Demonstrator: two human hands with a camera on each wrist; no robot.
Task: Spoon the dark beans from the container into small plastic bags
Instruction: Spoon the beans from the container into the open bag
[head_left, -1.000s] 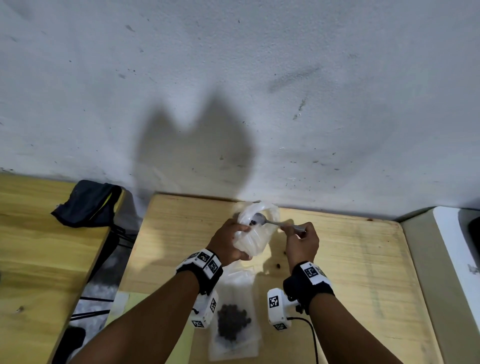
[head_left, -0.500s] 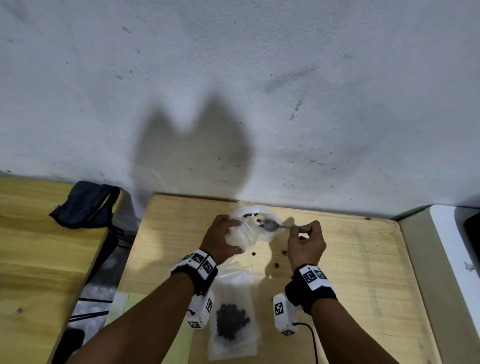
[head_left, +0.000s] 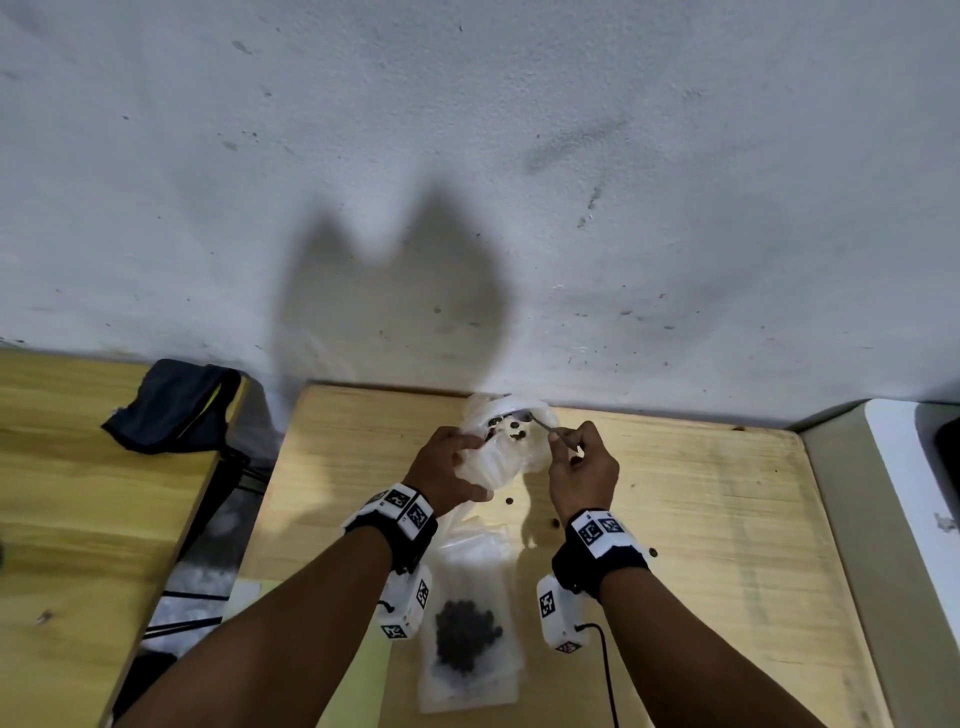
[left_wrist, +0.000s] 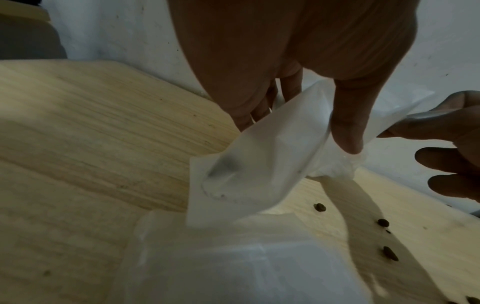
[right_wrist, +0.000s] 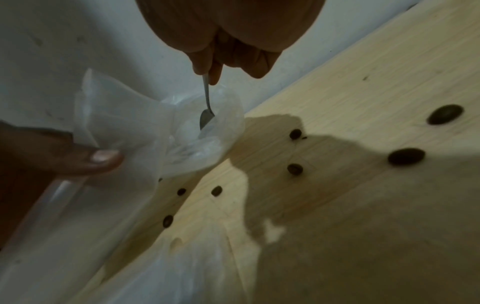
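My left hand (head_left: 467, 457) grips a small clear plastic bag (head_left: 491, 460) above the far edge of the wooden table (head_left: 701, 519), its mouth turned up toward the wall. In the left wrist view the thumb (left_wrist: 348, 123) presses across the bag (left_wrist: 259, 164). My right hand (head_left: 563, 441) pinches a thin metal spoon (head_left: 540, 423), whose bowl (right_wrist: 207, 118) sits just inside the bag's rim (right_wrist: 223, 131). A few dark beans (head_left: 514, 428) show at the mouth. A filled bag of beans (head_left: 467, 639) lies flat near me, between my forearms.
Loose beans (head_left: 509, 501) (right_wrist: 294, 169) are scattered on the wood under my hands. A dark cloth (head_left: 171, 405) lies on the neighbouring table at left, across a gap with cables (head_left: 218, 545). A white ledge (head_left: 909, 519) borders the table at right. The wall stands close behind.
Both hands have carried bag and spoon a little farther toward the wall. The spoon's bowl has shifted from the left of the bag's mouth to its right rim, and beans now show there.
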